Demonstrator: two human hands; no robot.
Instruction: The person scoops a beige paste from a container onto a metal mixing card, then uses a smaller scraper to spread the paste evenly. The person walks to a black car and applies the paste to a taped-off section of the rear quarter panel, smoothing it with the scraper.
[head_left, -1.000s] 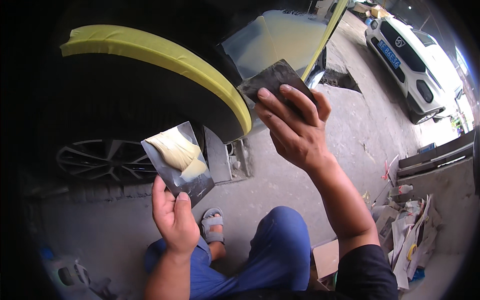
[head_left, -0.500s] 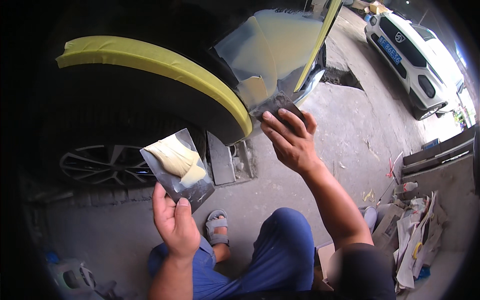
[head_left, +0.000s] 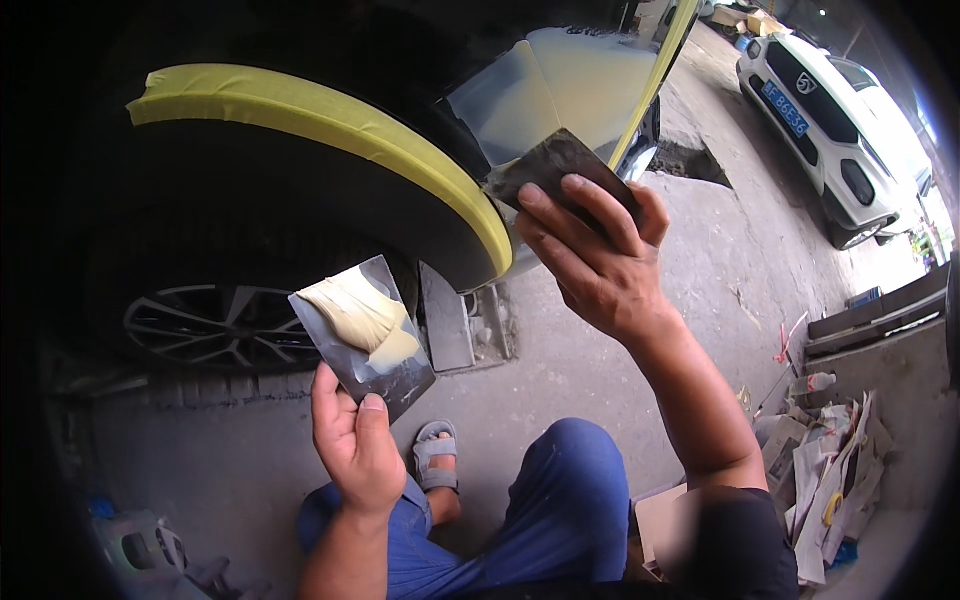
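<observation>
My left hand [head_left: 355,450] grips a grey metal mixing plate [head_left: 400,370] with cream putty [head_left: 360,320] heaped on it, low and left of my right hand. My right hand [head_left: 595,265] holds a dark flat spreader [head_left: 560,160] against or just over a black car panel, where pale filler [head_left: 545,85] is spread. A strip of yellow tape [head_left: 330,125] follows the wheel arch beside the spreader; another narrow tape strip [head_left: 655,75] runs up the right side of the filler.
A wheel [head_left: 175,335] sits under the arch. My blue-clad knee [head_left: 565,470] and sandalled foot [head_left: 435,455] are below my hands on the concrete floor [head_left: 690,250]. A white car [head_left: 865,130] stands right, above a bottle [head_left: 810,383] and heaped paper scraps [head_left: 835,465].
Half a second ago my right hand was lower, drawing the spreader over the panel's bottom, where a small filler patch showed; it has risen again. My left hand has barely moved.
</observation>
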